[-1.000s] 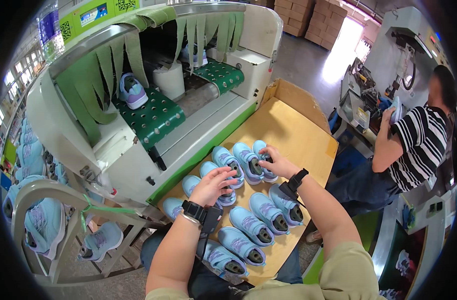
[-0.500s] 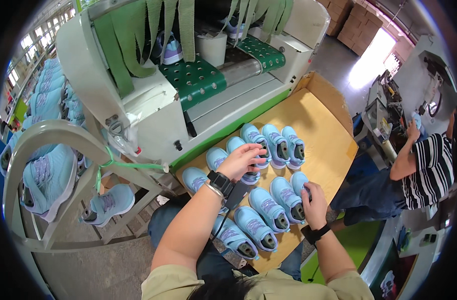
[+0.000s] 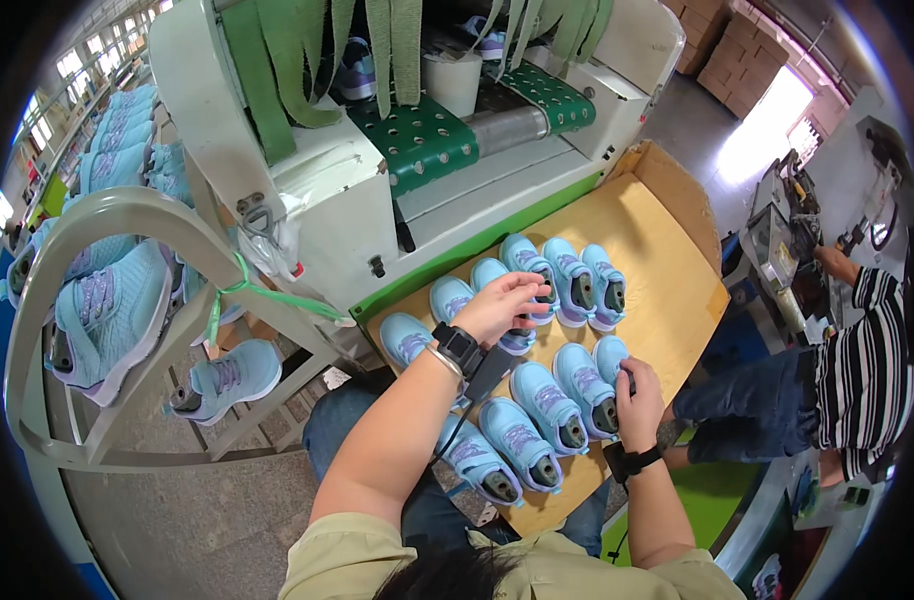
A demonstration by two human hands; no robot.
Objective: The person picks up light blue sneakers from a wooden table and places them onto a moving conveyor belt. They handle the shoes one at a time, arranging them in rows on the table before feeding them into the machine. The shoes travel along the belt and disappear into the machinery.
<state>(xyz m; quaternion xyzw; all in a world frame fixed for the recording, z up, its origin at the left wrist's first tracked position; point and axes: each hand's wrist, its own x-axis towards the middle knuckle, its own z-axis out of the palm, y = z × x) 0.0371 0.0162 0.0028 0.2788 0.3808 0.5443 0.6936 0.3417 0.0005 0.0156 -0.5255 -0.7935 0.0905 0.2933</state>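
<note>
Light blue sneakers with lilac laces and dark inserts in their openings stand in two slanting rows on a tan board. My right hand (image 3: 639,402) is closed round the heel of the sneaker (image 3: 609,352) at the right end of the near row. Beside it, the near row continues leftward with several more sneakers (image 3: 545,395). Over the far row hovers my left hand (image 3: 507,305), fingers apart and slightly bent, holding nothing. It partly covers a sneaker (image 3: 517,341); whether it touches it I cannot tell. Other far-row sneakers (image 3: 569,270) stand to its right.
Behind the board (image 3: 667,240) is a machine with a green perforated belt (image 3: 417,150), hanging green strips and a white cup (image 3: 452,85). At left, a grey rack (image 3: 107,215) carries several sneakers (image 3: 107,315). A co-worker in a striped shirt (image 3: 862,370) stands at right.
The view has shifted slightly, so the scene sits a little lower and to the right. Both my hands keep nearly the same places. The co-worker's arm has moved toward the equipment.
</note>
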